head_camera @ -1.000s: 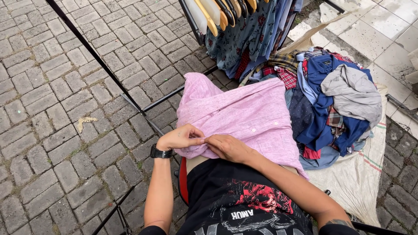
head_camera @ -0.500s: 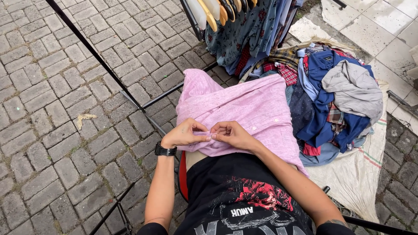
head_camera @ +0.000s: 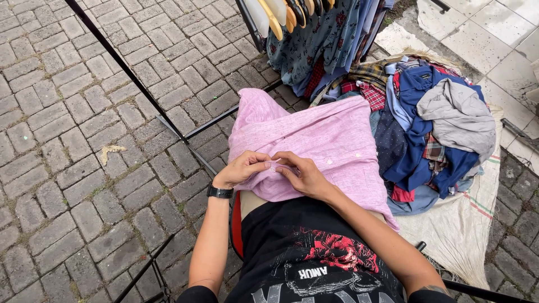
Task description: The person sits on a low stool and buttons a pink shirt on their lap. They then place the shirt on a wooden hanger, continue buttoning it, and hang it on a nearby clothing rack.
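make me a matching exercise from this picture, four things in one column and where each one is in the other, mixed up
Things:
1. pink button-up shirt
2. black wristwatch
3. heap of mixed blue, grey and plaid clothes
4. yellowish dry leaf

Places:
A. on the grey brick paving, away from the clothes
B. piled on a white woven sack
C. spread over the person's lap, pinched by both hands
D. around the left wrist

Right pairs: 1-C, 2-D, 3-B, 4-A

The left hand and right hand meet at the shirt's near edge.
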